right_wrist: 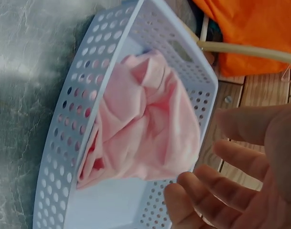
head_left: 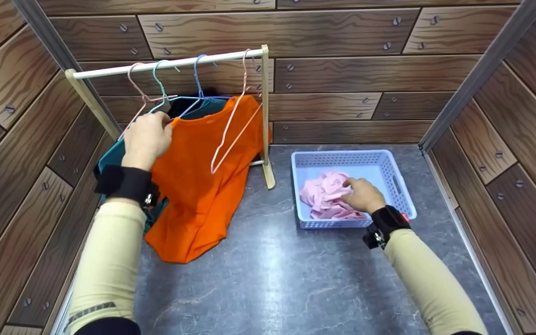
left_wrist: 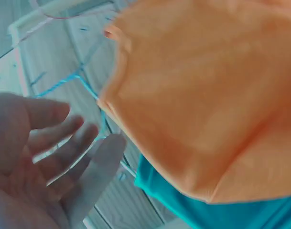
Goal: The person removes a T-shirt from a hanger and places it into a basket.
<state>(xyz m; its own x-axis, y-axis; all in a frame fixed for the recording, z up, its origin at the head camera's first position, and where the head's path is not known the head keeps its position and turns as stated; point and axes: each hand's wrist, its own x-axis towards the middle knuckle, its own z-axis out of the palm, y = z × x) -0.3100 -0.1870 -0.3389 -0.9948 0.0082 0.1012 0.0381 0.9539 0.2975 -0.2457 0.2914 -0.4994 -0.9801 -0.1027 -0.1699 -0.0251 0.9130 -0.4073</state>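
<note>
An orange garment [head_left: 203, 177] hangs on a blue hanger [head_left: 198, 88] from the rack's rail. My left hand [head_left: 148, 137] is beside its left shoulder; in the left wrist view that hand [left_wrist: 49, 157] has loosely extended fingers and holds nothing. Teal fabric [left_wrist: 221, 214] hangs behind the orange garment [left_wrist: 207, 105]. Crumpled pink cloth [head_left: 326, 193] lies in a light blue basket [head_left: 298, 204]. Over the cloth's right side is my right hand [head_left: 365, 195]. The right wrist view shows this hand [right_wrist: 236, 186] with parted, relaxed fingers, apart from the pink cloth [right_wrist: 145, 119].
A wooden rack with a white rail [head_left: 110, 70] stands at the left. A bare pink hanger [head_left: 224, 135] hangs at its right end, near the upright post [head_left: 265, 116]. Wood-patterned panels [head_left: 324, 35] enclose the grey floor [head_left: 268, 288] on three sides.
</note>
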